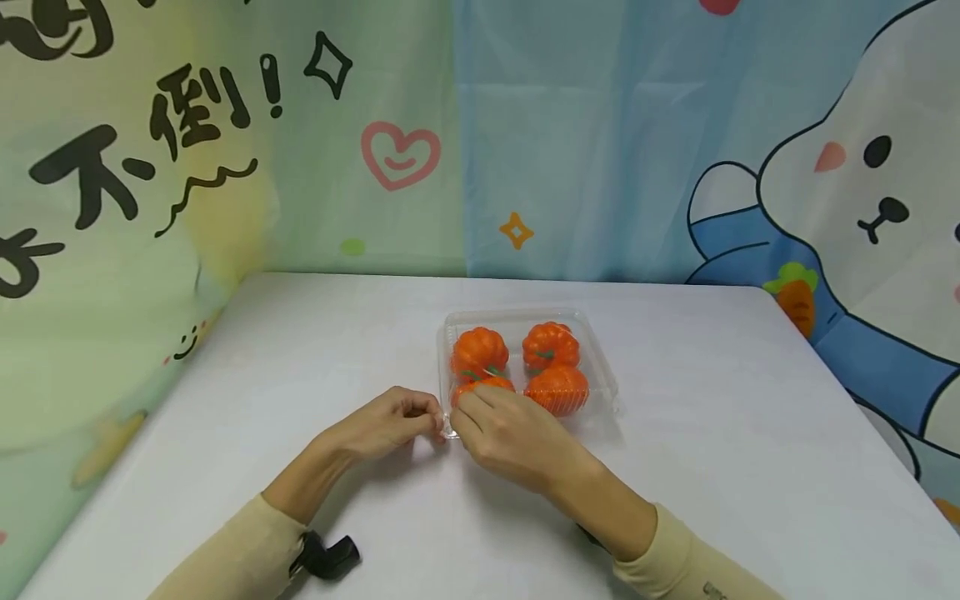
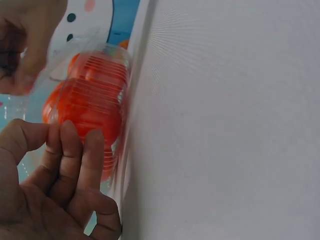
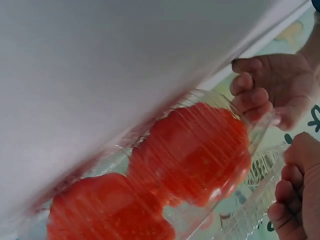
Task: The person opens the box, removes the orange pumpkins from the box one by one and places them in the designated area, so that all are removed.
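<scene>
A clear plastic clamshell box [image 1: 453, 317] lies on the table with several orange toy pumpkins [image 1: 480, 350] inside, some showing green stems. My left hand [image 1: 393, 423] is at its front left corner, thumb and fingertips pinching the plastic edge. Just right of it, my right hand [image 1: 517, 437] reaches over the front edge and hides part of one pumpkin. In the right wrist view, this right hand [image 3: 299, 187] pinches a ribbed strip of the lid [image 3: 250, 210], which stands apart from the wall round the pumpkins. Close by are the left hand's curled fingers [image 3: 252, 102].
A white table [image 1: 337, 333] carries the box near its middle. Behind and beside it hangs a printed cloth [image 1: 555, 150] with a cartoon bear. A black strap mount [image 1: 330, 557] sits at the left sleeve cuff.
</scene>
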`<action>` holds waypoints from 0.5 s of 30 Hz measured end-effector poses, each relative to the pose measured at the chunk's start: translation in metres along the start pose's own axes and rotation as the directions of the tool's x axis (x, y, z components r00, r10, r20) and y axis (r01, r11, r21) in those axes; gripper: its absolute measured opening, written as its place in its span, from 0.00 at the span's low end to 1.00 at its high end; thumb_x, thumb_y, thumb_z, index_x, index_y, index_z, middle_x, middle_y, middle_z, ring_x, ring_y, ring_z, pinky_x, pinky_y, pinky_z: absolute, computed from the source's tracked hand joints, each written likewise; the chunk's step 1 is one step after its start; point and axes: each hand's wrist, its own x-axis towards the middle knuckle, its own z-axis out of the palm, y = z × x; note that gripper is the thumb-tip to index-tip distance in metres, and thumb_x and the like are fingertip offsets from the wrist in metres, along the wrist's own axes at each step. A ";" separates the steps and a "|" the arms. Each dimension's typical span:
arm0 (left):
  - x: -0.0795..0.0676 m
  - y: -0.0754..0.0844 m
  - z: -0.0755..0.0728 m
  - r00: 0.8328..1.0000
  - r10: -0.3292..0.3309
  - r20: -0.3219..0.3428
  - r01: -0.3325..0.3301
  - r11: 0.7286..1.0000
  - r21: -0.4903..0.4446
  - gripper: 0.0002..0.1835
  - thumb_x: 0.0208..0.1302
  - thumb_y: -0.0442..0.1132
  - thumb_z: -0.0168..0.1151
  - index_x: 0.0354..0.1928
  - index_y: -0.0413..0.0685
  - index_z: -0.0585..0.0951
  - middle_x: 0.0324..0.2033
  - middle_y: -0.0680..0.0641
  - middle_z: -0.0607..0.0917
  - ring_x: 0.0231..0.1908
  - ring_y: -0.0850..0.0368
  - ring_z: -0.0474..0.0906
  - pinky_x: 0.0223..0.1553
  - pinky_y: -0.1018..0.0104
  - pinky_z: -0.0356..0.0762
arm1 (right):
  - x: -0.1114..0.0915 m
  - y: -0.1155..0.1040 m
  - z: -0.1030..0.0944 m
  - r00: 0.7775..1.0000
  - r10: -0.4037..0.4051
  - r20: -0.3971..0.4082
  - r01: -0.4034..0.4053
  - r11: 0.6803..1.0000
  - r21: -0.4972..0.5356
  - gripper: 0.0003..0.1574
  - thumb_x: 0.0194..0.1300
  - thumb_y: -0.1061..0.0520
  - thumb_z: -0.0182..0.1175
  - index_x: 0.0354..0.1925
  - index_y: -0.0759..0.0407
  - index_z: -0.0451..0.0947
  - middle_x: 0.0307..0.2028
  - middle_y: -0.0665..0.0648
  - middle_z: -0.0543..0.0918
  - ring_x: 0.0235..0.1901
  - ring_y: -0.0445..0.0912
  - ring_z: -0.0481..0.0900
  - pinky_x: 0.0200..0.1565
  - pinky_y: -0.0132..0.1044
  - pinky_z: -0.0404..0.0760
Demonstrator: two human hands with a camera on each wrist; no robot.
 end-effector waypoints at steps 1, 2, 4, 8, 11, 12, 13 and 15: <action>0.000 0.000 0.000 1.000 -0.003 -0.002 0.003 1.000 0.003 0.08 0.69 0.33 0.54 0.35 0.40 0.82 0.34 0.38 0.88 0.34 0.53 0.75 0.30 0.72 0.62 | -0.001 0.000 0.000 1.000 0.007 -0.005 -0.007 1.000 0.003 0.21 0.75 0.71 0.39 0.31 0.61 0.76 0.29 0.53 0.74 0.30 0.44 0.72 0.37 0.29 0.74; -0.001 0.001 0.000 1.000 -0.006 -0.002 0.006 1.000 0.007 0.08 0.69 0.33 0.54 0.35 0.40 0.82 0.34 0.38 0.88 0.34 0.53 0.76 0.30 0.72 0.62 | -0.003 0.000 0.000 1.000 0.014 -0.009 -0.014 1.000 0.004 0.22 0.75 0.71 0.39 0.30 0.60 0.76 0.28 0.53 0.74 0.30 0.44 0.72 0.35 0.29 0.74; -0.002 0.002 -0.001 1.000 -0.016 0.001 0.016 1.000 0.007 0.08 0.69 0.33 0.54 0.36 0.40 0.82 0.34 0.39 0.88 0.35 0.53 0.76 0.30 0.72 0.62 | -0.006 0.000 0.000 0.999 0.027 -0.019 -0.027 1.000 0.009 0.24 0.76 0.70 0.37 0.29 0.59 0.76 0.27 0.52 0.73 0.29 0.44 0.71 0.33 0.28 0.73; -0.003 0.005 -0.002 1.000 -0.029 0.008 0.029 1.000 -0.003 0.09 0.69 0.32 0.54 0.36 0.39 0.82 0.34 0.38 0.88 0.34 0.52 0.76 0.30 0.71 0.62 | -0.014 0.002 -0.003 0.998 0.054 -0.018 -0.053 0.998 0.047 0.26 0.77 0.70 0.34 0.28 0.59 0.75 0.28 0.52 0.73 0.29 0.43 0.70 0.30 0.28 0.71; -0.003 0.007 -0.002 0.999 -0.035 0.007 0.035 0.999 -0.010 0.09 0.69 0.33 0.53 0.36 0.39 0.82 0.35 0.38 0.88 0.35 0.52 0.77 0.32 0.71 0.62 | -0.019 0.005 -0.006 0.998 0.068 -0.018 -0.067 0.996 0.060 0.28 0.78 0.70 0.31 0.29 0.60 0.75 0.28 0.52 0.74 0.28 0.44 0.70 0.29 0.28 0.72; -0.003 0.007 -0.002 0.999 -0.036 0.007 0.037 0.999 -0.010 0.09 0.69 0.32 0.53 0.36 0.39 0.82 0.35 0.38 0.88 0.35 0.52 0.77 0.32 0.70 0.62 | -0.021 0.006 -0.006 0.997 0.070 -0.021 -0.069 0.996 0.059 0.29 0.77 0.71 0.30 0.29 0.60 0.74 0.28 0.52 0.74 0.28 0.44 0.70 0.29 0.28 0.72; -0.004 0.007 -0.003 0.999 -0.039 0.008 0.039 0.999 -0.009 0.09 0.69 0.32 0.53 0.36 0.39 0.82 0.35 0.38 0.88 0.36 0.52 0.77 0.33 0.70 0.62 | -0.023 0.007 -0.007 0.997 0.073 -0.021 -0.072 0.996 0.058 0.29 0.77 0.71 0.29 0.28 0.60 0.74 0.28 0.53 0.74 0.28 0.44 0.70 0.30 0.29 0.72; -0.004 0.007 -0.004 0.999 -0.036 0.015 0.036 0.999 -0.011 0.08 0.69 0.32 0.53 0.36 0.39 0.82 0.35 0.38 0.88 0.37 0.52 0.78 0.34 0.69 0.62 | -0.029 0.009 -0.009 0.997 0.074 -0.013 -0.073 0.996 0.059 0.30 0.77 0.71 0.28 0.28 0.61 0.74 0.28 0.53 0.73 0.27 0.44 0.69 0.30 0.29 0.72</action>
